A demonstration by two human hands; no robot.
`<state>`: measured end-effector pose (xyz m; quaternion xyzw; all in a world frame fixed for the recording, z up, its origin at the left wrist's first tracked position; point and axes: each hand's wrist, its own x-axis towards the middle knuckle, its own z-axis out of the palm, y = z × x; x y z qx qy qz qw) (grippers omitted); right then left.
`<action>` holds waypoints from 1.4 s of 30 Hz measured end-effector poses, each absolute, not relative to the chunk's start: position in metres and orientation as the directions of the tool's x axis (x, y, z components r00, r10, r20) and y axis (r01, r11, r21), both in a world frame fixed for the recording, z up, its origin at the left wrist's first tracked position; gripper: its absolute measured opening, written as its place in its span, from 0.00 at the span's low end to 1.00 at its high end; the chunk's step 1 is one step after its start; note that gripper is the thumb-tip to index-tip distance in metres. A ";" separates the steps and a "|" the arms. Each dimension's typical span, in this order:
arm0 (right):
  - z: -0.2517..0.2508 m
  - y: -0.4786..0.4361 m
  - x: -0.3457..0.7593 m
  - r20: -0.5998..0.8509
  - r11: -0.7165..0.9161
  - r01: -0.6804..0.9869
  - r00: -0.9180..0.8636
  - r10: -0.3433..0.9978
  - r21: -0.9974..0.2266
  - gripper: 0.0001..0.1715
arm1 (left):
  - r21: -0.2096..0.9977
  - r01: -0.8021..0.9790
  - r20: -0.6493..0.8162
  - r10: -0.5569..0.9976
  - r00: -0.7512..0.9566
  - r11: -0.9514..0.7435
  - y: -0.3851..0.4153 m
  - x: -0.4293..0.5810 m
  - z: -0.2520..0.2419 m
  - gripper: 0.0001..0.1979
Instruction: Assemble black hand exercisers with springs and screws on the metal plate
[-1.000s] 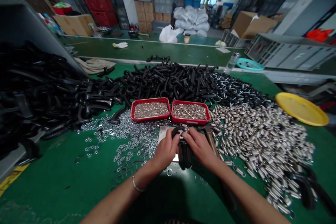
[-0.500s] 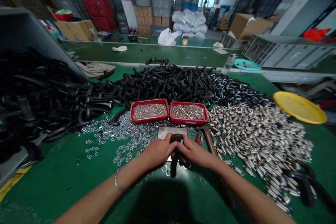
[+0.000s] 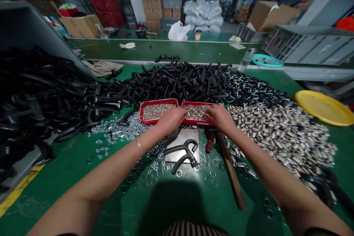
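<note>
A black hand grip strengthener [image 3: 186, 152] with a coil spring at its head lies on a metal plate [image 3: 172, 138], touched by neither hand. My left hand [image 3: 172, 120] reaches over the front of the left red tray [image 3: 146, 121], its closed fingertips at the near left corner of the right red tray [image 3: 190, 122]. My right hand [image 3: 219, 117] dips its bent, closed fingers into the right end of that tray, among small metal pins [image 3: 195, 111]. Whatever the fingertips of either hand hold is too small to make out.
A hammer [image 3: 231, 171] and a red-handled tool [image 3: 209, 144] lie right of the plate. Metal springs [image 3: 279, 132] heap on the right, black handles [image 3: 182, 81] behind the trays, washers and nuts [image 3: 121, 132] on the left. A yellow lid [image 3: 325, 107] sits far right.
Both hands have let go of the hand grip strengthener, which now lies on the plate. They have moved forward and apart to the red trays.
</note>
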<state>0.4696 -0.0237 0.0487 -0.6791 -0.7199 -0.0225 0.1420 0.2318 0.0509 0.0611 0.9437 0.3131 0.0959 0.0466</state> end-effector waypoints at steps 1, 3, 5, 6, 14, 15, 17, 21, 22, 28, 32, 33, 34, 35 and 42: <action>0.042 -0.014 0.467 0.214 0.073 0.989 -0.043 0.976 -0.130 0.11 | 0.114 0.568 0.144 0.579 0.802 -0.815 0.058 0.247 0.061 0.13; 0.032 0.002 0.459 0.200 0.040 0.996 -0.022 0.980 -0.084 0.11 | 0.055 0.554 0.106 0.556 0.824 -0.831 0.070 0.275 0.057 0.12; 0.026 0.011 0.452 0.209 0.019 0.998 -0.006 0.978 -0.059 0.10 | 0.035 0.562 0.073 0.563 0.823 -0.826 0.078 0.294 0.050 0.11; 0.024 0.012 0.450 0.218 0.023 0.998 -0.011 0.976 -0.050 0.09 | 0.038 0.569 0.063 0.570 0.819 -0.822 0.080 0.299 0.046 0.11; 0.011 0.008 0.457 0.314 0.008 0.986 0.046 0.948 -0.166 0.09 | 0.107 0.640 0.168 0.648 0.743 -0.761 0.079 0.296 0.028 0.11; 0.009 0.009 0.457 0.325 0.011 0.981 0.054 0.944 -0.193 0.09 | 0.117 0.641 0.176 0.651 0.739 -0.759 0.079 0.296 0.027 0.10; 0.007 0.010 0.457 0.341 0.030 0.970 0.056 0.938 -0.242 0.09 | 0.143 0.640 0.188 0.656 0.731 -0.755 0.080 0.298 0.025 0.09; 0.008 0.009 0.456 0.355 0.083 0.935 0.048 0.934 -0.345 0.07 | 0.339 0.615 0.292 0.701 0.651 -0.712 0.074 0.290 0.026 0.07; 0.008 0.008 0.456 0.350 0.079 0.925 0.062 0.935 -0.373 0.07 | 0.414 0.585 0.334 0.715 0.615 -0.697 0.069 0.282 0.028 0.06; 0.004 0.010 0.460 0.350 0.066 0.845 0.147 0.925 -0.531 0.07 | 0.714 0.373 0.265 0.722 0.640 -0.592 0.002 0.214 0.038 0.03; 0.011 0.007 0.460 0.403 0.158 0.825 0.091 0.911 -0.542 0.09 | 0.784 0.398 0.085 0.717 0.692 -0.477 -0.036 0.189 0.029 0.03; 0.014 0.002 0.459 0.425 0.177 0.811 0.096 0.900 -0.558 0.10 | 0.770 0.415 0.076 0.716 0.694 -0.485 -0.041 0.188 0.026 0.03; 0.017 -0.006 0.457 0.444 0.199 0.788 0.103 0.890 -0.583 0.11 | 0.747 0.434 0.079 0.715 0.694 -0.504 -0.044 0.189 0.022 0.04; 0.020 -0.016 0.455 0.449 0.222 0.755 0.106 0.887 -0.617 0.12 | 0.718 0.454 0.087 0.715 0.694 -0.528 -0.046 0.190 0.019 0.05; 0.014 -0.104 0.438 0.064 0.008 0.542 0.084 0.994 -0.840 0.09 | 0.539 0.591 0.076 0.733 0.676 -0.601 -0.046 0.202 0.013 0.07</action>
